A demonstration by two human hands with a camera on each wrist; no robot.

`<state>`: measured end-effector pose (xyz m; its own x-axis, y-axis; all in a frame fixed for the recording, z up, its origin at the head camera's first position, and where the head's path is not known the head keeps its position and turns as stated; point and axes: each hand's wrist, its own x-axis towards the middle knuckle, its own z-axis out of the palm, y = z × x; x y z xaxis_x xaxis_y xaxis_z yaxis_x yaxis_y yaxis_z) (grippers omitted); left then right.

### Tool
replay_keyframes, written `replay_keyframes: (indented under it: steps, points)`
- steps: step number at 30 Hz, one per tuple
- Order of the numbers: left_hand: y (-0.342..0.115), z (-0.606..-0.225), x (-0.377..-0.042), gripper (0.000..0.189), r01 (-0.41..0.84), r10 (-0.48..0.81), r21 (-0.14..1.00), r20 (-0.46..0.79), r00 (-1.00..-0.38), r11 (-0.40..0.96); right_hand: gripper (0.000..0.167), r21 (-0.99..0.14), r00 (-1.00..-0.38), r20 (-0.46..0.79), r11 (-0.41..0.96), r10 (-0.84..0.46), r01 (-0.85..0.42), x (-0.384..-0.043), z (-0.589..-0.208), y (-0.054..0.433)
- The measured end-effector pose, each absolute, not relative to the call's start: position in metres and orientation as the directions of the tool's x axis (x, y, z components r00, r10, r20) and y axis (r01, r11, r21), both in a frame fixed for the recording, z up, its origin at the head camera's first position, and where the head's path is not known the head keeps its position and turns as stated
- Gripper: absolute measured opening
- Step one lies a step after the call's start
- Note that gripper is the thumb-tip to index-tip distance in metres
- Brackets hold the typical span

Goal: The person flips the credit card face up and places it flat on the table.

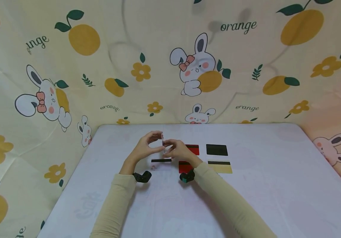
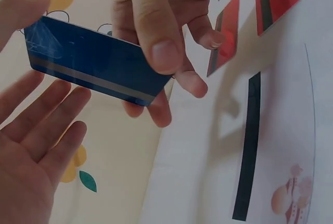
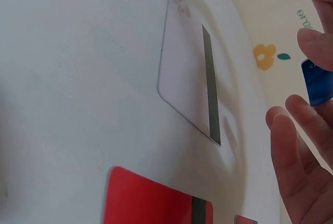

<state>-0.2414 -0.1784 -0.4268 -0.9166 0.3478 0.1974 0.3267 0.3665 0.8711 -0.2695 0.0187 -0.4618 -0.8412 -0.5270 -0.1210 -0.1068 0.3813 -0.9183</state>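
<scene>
Above the table, both hands hold a blue card [image 2: 88, 52] with a pale grey stripe along one long edge. In the head view it appears nearly edge-on. My left hand [image 1: 145, 147] holds one end by its edges, thumb above and fingertips below. My right hand [image 1: 177, 149] pinches the other end, its thumb across the face and fingers behind. Just below the hands, a white card [image 1: 161, 167] with a black stripe and a small reddish print lies on the table. Beside it is a red card [image 1: 183, 167] with a dark stripe, partly hidden by the right arm.
Farther back lies another red card [image 1: 194, 150], partly behind the right hand. A black card [image 1: 216, 149] and a gold card [image 1: 221, 168] with a dark stripe lie to the right. The white table [image 1: 277, 185] meets a patterned cloth [image 1: 158, 59] at its back edge.
</scene>
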Motion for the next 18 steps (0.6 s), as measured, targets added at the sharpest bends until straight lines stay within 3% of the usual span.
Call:
replay_keyframes:
  steps: [18]
  points:
    - [-0.1807, -0.4178, -0.2434, 0.054, 0.297, 0.333, 0.895, 0.182, -0.925, 0.334, 0.060, -0.929, -0.842, -0.163, 0.367, -0.515, -0.044, -0.2704, -0.4633, 0.0227]
